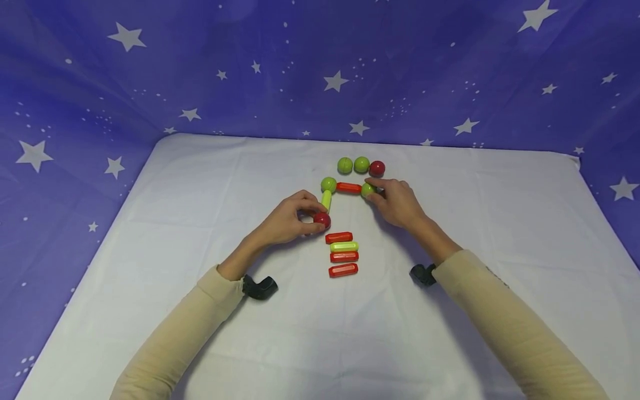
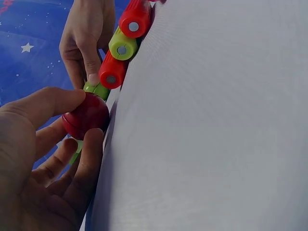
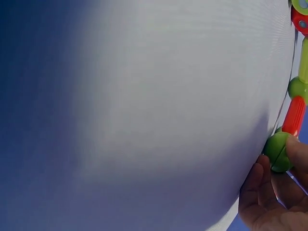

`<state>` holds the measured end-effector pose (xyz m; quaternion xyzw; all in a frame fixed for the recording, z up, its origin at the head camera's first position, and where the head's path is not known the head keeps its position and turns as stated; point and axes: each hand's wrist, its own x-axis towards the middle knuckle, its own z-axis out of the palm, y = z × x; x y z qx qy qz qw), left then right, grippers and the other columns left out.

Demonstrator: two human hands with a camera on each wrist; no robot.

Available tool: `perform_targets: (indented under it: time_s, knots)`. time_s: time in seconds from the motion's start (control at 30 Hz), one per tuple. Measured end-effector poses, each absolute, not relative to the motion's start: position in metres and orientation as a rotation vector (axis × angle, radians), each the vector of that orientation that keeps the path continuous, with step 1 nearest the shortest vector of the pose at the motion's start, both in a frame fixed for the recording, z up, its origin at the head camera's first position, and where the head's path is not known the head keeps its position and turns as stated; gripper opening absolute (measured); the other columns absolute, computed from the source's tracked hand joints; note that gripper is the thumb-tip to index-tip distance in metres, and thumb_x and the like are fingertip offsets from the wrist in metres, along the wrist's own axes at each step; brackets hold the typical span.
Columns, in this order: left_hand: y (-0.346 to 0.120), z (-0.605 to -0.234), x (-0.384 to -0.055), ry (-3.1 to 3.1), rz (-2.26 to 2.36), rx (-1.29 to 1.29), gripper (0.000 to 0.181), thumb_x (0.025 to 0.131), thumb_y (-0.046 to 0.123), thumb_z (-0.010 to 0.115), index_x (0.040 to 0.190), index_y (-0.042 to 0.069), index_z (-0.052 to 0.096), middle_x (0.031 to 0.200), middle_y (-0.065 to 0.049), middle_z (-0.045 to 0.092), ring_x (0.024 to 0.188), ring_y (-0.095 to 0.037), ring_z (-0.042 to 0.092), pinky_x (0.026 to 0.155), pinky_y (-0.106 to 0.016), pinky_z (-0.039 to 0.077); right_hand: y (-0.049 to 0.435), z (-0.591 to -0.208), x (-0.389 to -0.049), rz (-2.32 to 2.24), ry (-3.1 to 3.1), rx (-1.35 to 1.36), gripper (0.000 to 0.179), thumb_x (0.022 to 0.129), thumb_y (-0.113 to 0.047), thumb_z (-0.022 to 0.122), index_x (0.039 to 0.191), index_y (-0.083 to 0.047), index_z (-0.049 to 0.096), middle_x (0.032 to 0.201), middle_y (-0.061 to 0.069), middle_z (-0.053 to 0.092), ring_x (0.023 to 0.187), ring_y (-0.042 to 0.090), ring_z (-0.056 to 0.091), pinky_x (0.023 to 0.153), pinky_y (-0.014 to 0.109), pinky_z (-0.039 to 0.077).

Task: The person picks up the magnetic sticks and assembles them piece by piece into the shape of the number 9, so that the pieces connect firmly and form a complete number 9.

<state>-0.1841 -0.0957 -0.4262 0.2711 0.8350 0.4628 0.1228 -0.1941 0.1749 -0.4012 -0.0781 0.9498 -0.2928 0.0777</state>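
Observation:
My left hand [image 1: 292,218] pinches a red ball [image 2: 87,116] between thumb and fingers. That ball sits at the lower end of a light green rod [image 1: 326,200], whose upper end meets a green ball [image 1: 328,185]. From there a red rod [image 1: 349,188] runs right to another green ball [image 3: 279,151], which my right hand [image 1: 397,203] grips with thumb and fingertips. Together these balls and rods form a bent chain lying on the white cloth. Part of the left-hand ball is hidden by fingers in the head view.
Behind the chain, two green balls [image 1: 361,164] and a red ball [image 1: 377,168] stand in a row. In front lie three red rods [image 1: 344,256] and a light green rod [image 1: 344,246], stacked in a column. A starry blue cloth [image 1: 280,66] hangs behind the white table [image 1: 480,233].

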Motion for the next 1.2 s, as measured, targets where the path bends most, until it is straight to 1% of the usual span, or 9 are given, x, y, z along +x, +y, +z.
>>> perform_targets:
  time_s: [0.13,0.27,0.37,0.47,0.6,0.73,0.87,1.03,1.2]
  knots:
    - [-0.096,-0.427,-0.183,2.449,1.338,0.768,0.034,0.082,0.015,0.080,0.113,0.005,0.072,0.112,-0.005,0.057,0.104,-0.020,0.053,0.084,-0.034,0.048,0.174,-0.403,-0.194,-0.941,2.843,-0.250,0.045,0.096,-0.014,0.065,0.140,-0.005,0.056,0.115,0.015,0.067,0.090,0.028,0.055,0.083,0.042,0.045]
    - [-0.096,-0.426,-0.181,2.440,1.341,0.741,0.035,0.083,0.015,0.079,0.115,0.005,0.071,0.112,-0.005,0.058,0.103,-0.021,0.053,0.084,-0.034,0.049,0.178,-0.404,-0.192,-1.070,2.812,-0.252,0.049,0.095,-0.014,0.067,0.141,-0.005,0.054,0.132,0.017,0.060,0.107,0.031,0.062,0.094,0.045,0.048]
    - [-0.096,-0.426,-0.180,2.433,1.348,0.726,0.035,0.083,0.014,0.079,0.116,0.004,0.071,0.112,-0.006,0.058,0.103,-0.021,0.054,0.084,-0.035,0.049,0.182,-0.401,-0.186,-1.194,2.762,-0.238,0.054,0.094,-0.015,0.068,0.145,-0.006,0.050,0.139,0.018,0.055,0.117,0.035,0.060,0.093,0.047,0.049]
    - [-0.095,-0.425,-0.180,2.431,1.355,0.711,0.035,0.083,0.014,0.080,0.115,0.005,0.071,0.111,-0.006,0.059,0.103,-0.021,0.055,0.085,-0.035,0.048,0.184,-0.397,-0.177,-1.263,2.736,-0.238,0.055,0.094,-0.013,0.068,0.145,-0.005,0.048,0.137,0.020,0.055,0.118,0.036,0.059,0.093,0.048,0.049]
    - [-0.094,-0.426,-0.179,2.420,1.364,0.685,0.034,0.083,0.015,0.080,0.115,0.006,0.071,0.110,-0.005,0.061,0.101,-0.019,0.058,0.086,-0.036,0.048,0.180,-0.393,-0.161,-1.289,2.765,-0.281,0.049,0.092,-0.008,0.069,0.137,0.001,0.054,0.134,0.019,0.056,0.118,0.036,0.058,0.094,0.048,0.049]
    - [-0.093,-0.427,-0.178,2.431,1.359,0.663,0.035,0.083,0.018,0.081,0.115,0.007,0.072,0.109,-0.004,0.063,0.099,-0.018,0.059,0.086,-0.035,0.047,0.174,-0.390,-0.150,-1.308,2.811,-0.309,0.044,0.091,-0.004,0.069,0.132,0.003,0.058,0.132,0.019,0.056,0.120,0.036,0.054,0.091,0.047,0.051]
    - [-0.091,-0.426,-0.178,2.428,1.361,0.660,0.035,0.084,0.019,0.080,0.116,0.007,0.071,0.109,-0.005,0.063,0.099,-0.018,0.059,0.086,-0.036,0.047,0.173,-0.392,-0.148,-1.317,2.810,-0.296,0.044,0.092,-0.003,0.067,0.134,0.004,0.056,0.133,0.020,0.057,0.123,0.036,0.054,0.092,0.046,0.051]
    - [-0.092,-0.425,-0.178,2.417,1.368,0.661,0.037,0.084,0.018,0.080,0.116,0.006,0.071,0.109,-0.007,0.064,0.100,-0.020,0.060,0.087,-0.037,0.047,0.175,-0.395,-0.152,-1.297,2.783,-0.275,0.047,0.094,-0.006,0.066,0.137,0.004,0.053,0.138,0.019,0.054,0.127,0.034,0.052,0.095,0.045,0.049]
    - [-0.092,-0.424,-0.178,2.404,1.382,0.662,0.036,0.084,0.017,0.080,0.116,0.005,0.071,0.112,-0.008,0.062,0.102,-0.021,0.061,0.089,-0.038,0.049,0.172,-0.394,-0.149,-1.311,2.839,-0.335,0.044,0.092,-0.003,0.067,0.133,0.004,0.056,0.136,0.019,0.056,0.127,0.035,0.051,0.099,0.047,0.046]
